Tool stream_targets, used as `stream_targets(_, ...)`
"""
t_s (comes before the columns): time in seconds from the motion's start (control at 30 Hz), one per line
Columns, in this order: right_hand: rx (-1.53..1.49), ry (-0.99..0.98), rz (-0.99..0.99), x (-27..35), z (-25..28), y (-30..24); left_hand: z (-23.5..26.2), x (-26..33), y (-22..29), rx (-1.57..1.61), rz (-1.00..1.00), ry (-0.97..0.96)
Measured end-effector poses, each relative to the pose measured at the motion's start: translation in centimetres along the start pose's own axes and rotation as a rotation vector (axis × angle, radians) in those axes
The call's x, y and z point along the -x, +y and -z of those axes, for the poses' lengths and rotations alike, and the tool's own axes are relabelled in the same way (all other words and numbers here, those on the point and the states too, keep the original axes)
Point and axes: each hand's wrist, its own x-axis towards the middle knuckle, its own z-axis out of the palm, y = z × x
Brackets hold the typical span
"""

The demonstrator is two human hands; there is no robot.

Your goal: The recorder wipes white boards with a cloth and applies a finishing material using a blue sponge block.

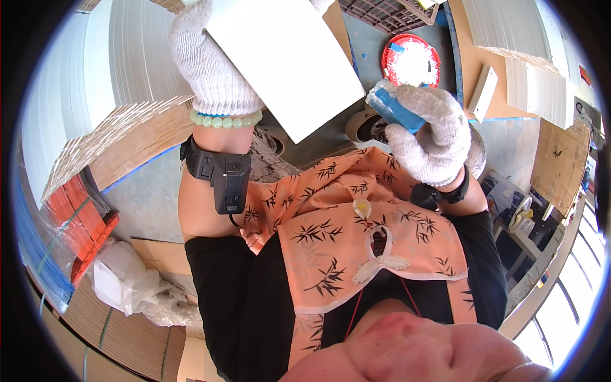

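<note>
My left hand [210, 60], in a white knitted glove, is closed on the left edge of a white rectangular panel [289, 67]. The panel hangs tilted in front of my lap, its upper end cut off by the picture's top. My right hand [439, 134], gloved too, grips a small blue block [396, 109] with a whitish worn end. That block is close to the panel's right corner, with a narrow gap between them. Beyond it, a round red tub [385, 60] holds white bits and small blue pieces.
Tall stacks of white sheets [143, 57] rise at the left, more sheets [531, 86] at the right. A narrow white strip [484, 92] rests on the brown board [468, 38]. A dark plastic crate [375, 14] stands at the back. Plastic wrap [127, 280] lies at lower left.
</note>
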Motion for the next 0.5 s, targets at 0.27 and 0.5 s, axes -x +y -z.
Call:
stream_targets(0.27, 0.013, 0.03, 0.004, 0.07, -0.03, 0.13, -0.45, 0.04, -0.04, 0.067, 0.034, 0.009)
stream_targets(0.5, 0.048, -0.01, 0.037, -0.07, 0.24, 0.01, -0.8, 0.03, -0.35, 0.03, 0.008, 0.081)
